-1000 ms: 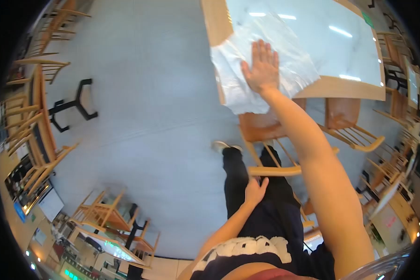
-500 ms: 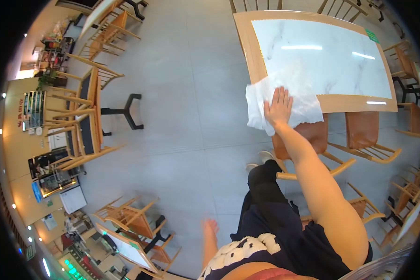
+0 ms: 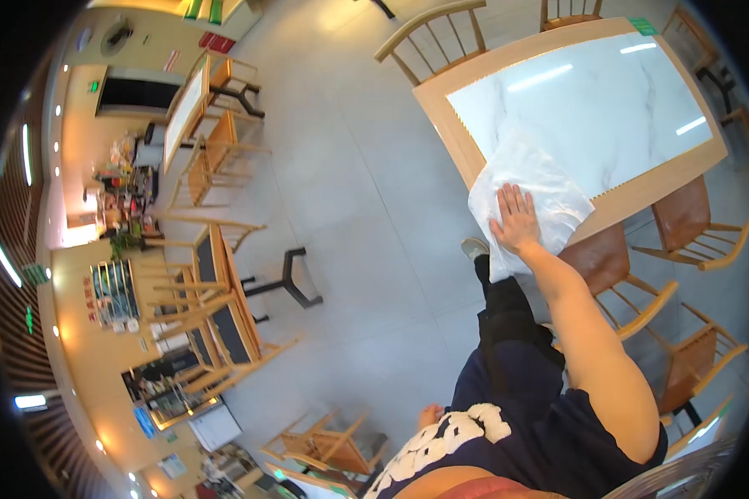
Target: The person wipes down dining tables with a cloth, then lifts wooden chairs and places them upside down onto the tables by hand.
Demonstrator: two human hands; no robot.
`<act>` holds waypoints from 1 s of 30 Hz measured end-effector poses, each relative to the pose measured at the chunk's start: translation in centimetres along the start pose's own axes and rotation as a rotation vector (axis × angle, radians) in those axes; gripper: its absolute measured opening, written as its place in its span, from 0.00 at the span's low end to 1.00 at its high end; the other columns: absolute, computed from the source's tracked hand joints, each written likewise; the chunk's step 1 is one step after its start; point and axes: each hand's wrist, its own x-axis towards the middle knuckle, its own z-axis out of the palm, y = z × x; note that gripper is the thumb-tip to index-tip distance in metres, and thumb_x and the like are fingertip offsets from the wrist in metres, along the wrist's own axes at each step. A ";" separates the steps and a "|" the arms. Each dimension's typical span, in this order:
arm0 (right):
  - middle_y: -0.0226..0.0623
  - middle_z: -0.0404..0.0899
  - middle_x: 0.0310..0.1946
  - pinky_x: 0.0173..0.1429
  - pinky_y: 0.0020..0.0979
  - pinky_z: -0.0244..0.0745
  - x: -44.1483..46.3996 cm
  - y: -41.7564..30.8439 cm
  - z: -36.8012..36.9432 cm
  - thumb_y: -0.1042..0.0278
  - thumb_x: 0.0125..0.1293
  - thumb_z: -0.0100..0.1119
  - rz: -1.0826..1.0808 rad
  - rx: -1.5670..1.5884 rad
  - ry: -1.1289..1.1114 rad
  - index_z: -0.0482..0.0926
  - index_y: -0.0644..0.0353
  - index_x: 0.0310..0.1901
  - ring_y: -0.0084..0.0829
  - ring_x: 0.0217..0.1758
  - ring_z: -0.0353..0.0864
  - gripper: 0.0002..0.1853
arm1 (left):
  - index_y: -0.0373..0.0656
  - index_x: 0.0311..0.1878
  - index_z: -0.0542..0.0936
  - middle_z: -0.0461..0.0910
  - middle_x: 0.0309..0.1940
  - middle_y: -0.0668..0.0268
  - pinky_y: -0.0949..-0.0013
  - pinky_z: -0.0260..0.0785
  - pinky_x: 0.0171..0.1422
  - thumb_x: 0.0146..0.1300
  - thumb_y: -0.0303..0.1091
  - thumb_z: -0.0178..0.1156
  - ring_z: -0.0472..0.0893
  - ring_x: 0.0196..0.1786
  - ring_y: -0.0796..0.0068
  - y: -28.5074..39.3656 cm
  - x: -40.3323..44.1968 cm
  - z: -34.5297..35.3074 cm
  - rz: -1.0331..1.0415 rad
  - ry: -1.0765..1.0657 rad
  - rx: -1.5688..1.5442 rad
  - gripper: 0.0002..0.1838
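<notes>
My right hand (image 3: 518,224) lies flat with its fingers stretched out on a thin white cloth (image 3: 549,187). The cloth is spread over the near left corner of a table (image 3: 674,179) and hangs past its edge. The table has a wooden border and a glossy white marble-patterned top (image 3: 578,108). Low in the view, beside my body, my left hand (image 3: 429,415) shows only in part; its fingers are too small and hidden to make out.
Brown-seated wooden chairs (image 3: 595,259) stand along the table's near side, and another chair (image 3: 437,41) stands at its far left. Chairs rest upside down on a table (image 3: 235,291) to the left, whose dark leg (image 3: 287,279) juts over the grey floor (image 3: 366,249).
The view has turned, so the table now appears tilted. My right hand stays flat on the cloth, and part of the cloth now reaches further onto the white top. My left hand has drawn closer to my body.
</notes>
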 end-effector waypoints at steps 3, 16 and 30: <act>0.45 0.50 0.85 0.88 0.54 0.34 2.8 -0.4 -0.4 0.43 0.72 0.51 0.020 0.027 -0.017 0.56 0.59 0.82 0.45 0.89 0.44 0.43 | 0.46 0.72 0.72 0.84 0.61 0.59 0.50 0.77 0.59 0.77 0.51 0.55 0.84 0.60 0.60 13.5 1.6 -5.0 0.108 0.117 -0.037 0.27; 0.41 0.51 0.85 0.88 0.52 0.38 13.4 -3.4 1.4 0.46 0.72 0.51 0.136 0.008 0.013 0.57 0.57 0.81 0.42 0.88 0.47 0.41 | 0.43 0.75 0.69 0.81 0.65 0.58 0.55 0.74 0.63 0.79 0.51 0.56 0.83 0.62 0.60 48.1 0.0 -7.3 0.478 0.067 0.254 0.30; 0.44 0.50 0.85 0.88 0.55 0.38 25.3 -8.8 4.4 0.46 0.73 0.51 0.471 -0.074 0.140 0.57 0.60 0.81 0.45 0.89 0.45 0.41 | 0.46 0.73 0.70 0.83 0.62 0.59 0.51 0.76 0.61 0.76 0.49 0.59 0.85 0.60 0.56 54.4 14.1 -18.1 0.040 -0.075 0.373 0.29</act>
